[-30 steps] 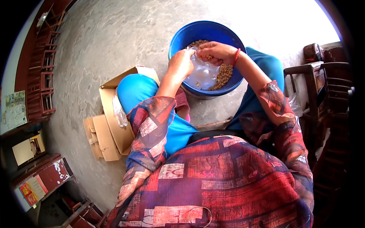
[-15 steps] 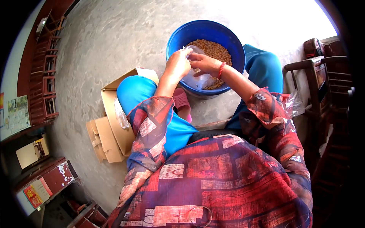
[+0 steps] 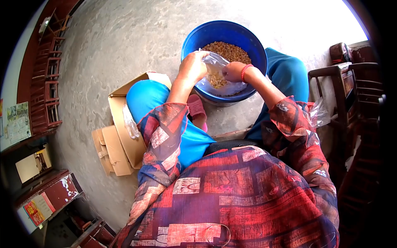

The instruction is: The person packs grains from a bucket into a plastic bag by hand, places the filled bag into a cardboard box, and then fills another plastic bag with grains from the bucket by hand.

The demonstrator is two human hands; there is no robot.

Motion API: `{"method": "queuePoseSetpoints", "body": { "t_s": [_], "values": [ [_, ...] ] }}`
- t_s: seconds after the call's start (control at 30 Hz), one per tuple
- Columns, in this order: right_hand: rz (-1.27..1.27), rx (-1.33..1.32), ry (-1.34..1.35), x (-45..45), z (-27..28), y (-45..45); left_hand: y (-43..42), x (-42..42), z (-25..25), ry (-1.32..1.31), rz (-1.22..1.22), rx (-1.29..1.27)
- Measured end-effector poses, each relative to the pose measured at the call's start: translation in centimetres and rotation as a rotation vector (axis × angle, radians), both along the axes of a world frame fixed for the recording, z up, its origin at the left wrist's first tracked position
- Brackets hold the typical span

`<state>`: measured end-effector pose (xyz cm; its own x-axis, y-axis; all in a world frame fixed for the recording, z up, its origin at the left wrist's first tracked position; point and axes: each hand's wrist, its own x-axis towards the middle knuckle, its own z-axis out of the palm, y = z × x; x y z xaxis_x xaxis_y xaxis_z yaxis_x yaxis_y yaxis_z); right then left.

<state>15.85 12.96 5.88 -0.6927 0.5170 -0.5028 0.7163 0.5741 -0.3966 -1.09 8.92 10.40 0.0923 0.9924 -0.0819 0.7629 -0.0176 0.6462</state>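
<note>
A blue bucket [image 3: 194,39] stands on the floor between my knees, part filled with small golden-brown pieces [image 3: 229,51] that look like dried kernels or nuts. Over its near side I hold a clear plastic bag [image 3: 235,88], with some of the pieces visible in or through it. My left hand [image 3: 193,66] pinches the bag's rim at the left. On the right, my right hand [image 3: 234,72], with a red beaded bracelet on the wrist, is curled closed at the bag's mouth. What its fingers hold is hidden.
An opened cardboard box [image 3: 120,144] with a plastic bag [image 3: 130,122] sits by my left knee. To the right is a dark wooden chair [image 3: 341,87], near another clear plastic bag [image 3: 318,113]. A pink slipper [image 3: 196,106] shows below the bucket.
My hands were close together at the bag. Now my right hand has moved right and down, and the bag is spread wider, showing the pieces at its middle.
</note>
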Motion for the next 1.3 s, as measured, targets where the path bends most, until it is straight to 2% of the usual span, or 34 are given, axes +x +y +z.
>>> {"method": "queuePoseSetpoints", "body": {
  "t_s": [0.13, 0.23, 0.37, 0.47, 0.6, 0.67, 0.73, 0.8, 0.87, 0.97, 1.03, 1.07, 1.17, 1.2, 1.27, 1.3],
  "values": [
    [0.106, -0.144, 0.011, 0.6, 0.4, 0.3, 0.0, 0.1, 0.2, 0.015, -0.023, -0.102],
    [0.05, -0.422, -0.092, 0.7, 3.0, -0.2, 0.0, 0.0, -0.2, 0.009, -0.044, -0.113],
    [0.011, -0.5, -0.014, 0.9, 4.8, -0.5, -0.1, 0.0, -0.1, 0.021, -0.049, -0.098],
    [-0.115, -0.62, 0.068, 0.9, 4.4, 0.1, -0.1, 0.2, -0.5, 0.039, -0.067, -0.129],
    [-0.28, -0.544, 0.487, 0.6, 4.1, 0.9, 0.0, 0.5, -0.4, 0.047, -0.167, -0.134],
    [-0.378, -0.565, 0.616, 0.3, 4.0, 1.5, 0.0, 0.4, -0.5, 0.041, -0.2, -0.173],
    [-0.552, -0.62, 0.739, 0.4, 4.4, 1.6, 0.1, 0.1, -1.6, 0.037, -0.165, -0.044],
    [-0.697, -0.699, 0.837, 0.2, 4.5, 2.3, 0.1, 0.3, -1.2, 0.048, -0.177, -0.09],
    [-0.723, -0.608, 0.829, -0.3, 4.0, 3.1, 0.0, 0.5, -1.0, 0.059, -0.19, -0.137],
    [-0.669, -0.609, 0.769, -1.1, 0.4, 5.3, -0.1, 0.8, -1.1, 0.057, -0.231, -0.148],
    [-0.365, -0.207, 0.627, -1.8, -1.8, 6.1, -0.2, 1.0, -0.4, 0.099, -0.272, -0.176],
    [-0.364, -0.209, 0.628, -2.1, -2.5, 6.2, -0.2, 0.9, -0.6, 0.101, -0.271, -0.178],
    [-0.357, 0.161, 0.129, -2.8, -4.7, 6.2, -0.5, 0.9, -0.9, 0.048, -0.272, -0.142],
    [-0.353, 0.158, 0.131, -2.4, -5.6, 6.2, -0.5, 0.9, -0.8, 0.033, -0.269, -0.185],
    [-0.209, 0.256, -0.202, -1.5, -6.0, 5.3, -0.6, 0.8, -0.9, 0.017, -0.261, -0.23],
    [-0.261, 0.279, -0.152, -1.2, -6.0, 4.4, -0.6, 0.8, -1.0, 0.017, -0.265, -0.222]
  ]
}}
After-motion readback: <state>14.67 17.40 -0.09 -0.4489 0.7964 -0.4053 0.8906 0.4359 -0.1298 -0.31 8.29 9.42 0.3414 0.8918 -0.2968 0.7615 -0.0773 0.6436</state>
